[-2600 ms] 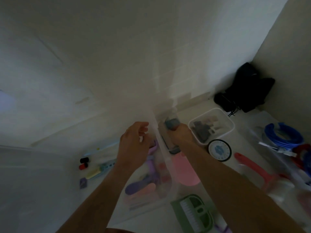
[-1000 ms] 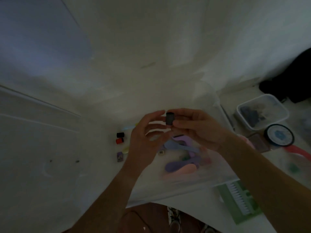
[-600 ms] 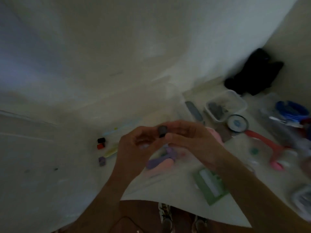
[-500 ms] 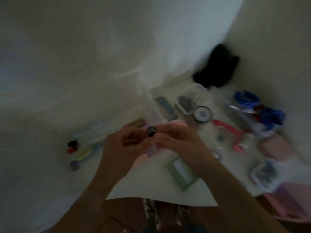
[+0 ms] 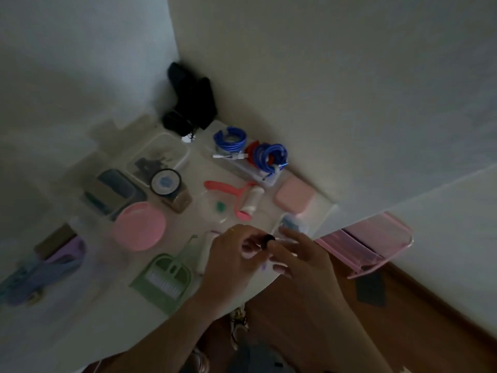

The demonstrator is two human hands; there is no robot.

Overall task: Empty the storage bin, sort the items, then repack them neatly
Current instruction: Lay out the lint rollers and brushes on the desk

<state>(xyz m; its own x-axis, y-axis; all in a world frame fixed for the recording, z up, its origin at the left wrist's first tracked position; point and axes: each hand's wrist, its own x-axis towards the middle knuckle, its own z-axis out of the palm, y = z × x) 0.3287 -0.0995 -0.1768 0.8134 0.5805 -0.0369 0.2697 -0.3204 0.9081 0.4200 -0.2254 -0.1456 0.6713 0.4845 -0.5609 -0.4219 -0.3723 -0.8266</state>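
Above the desk (image 5: 80, 319) edge, right of the dustpan (image 5: 164, 278), both hands pinch a small black cap (image 5: 267, 241): left hand (image 5: 231, 262) fingers curled, right hand (image 5: 301, 262) fingers partly spread. Best set it among like small items.

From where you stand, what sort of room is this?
Probably a room in a home: a white table pushed into a wall corner, a wooden floor, and household bits like a green dustpan-and-brush set and a pink lint roller.
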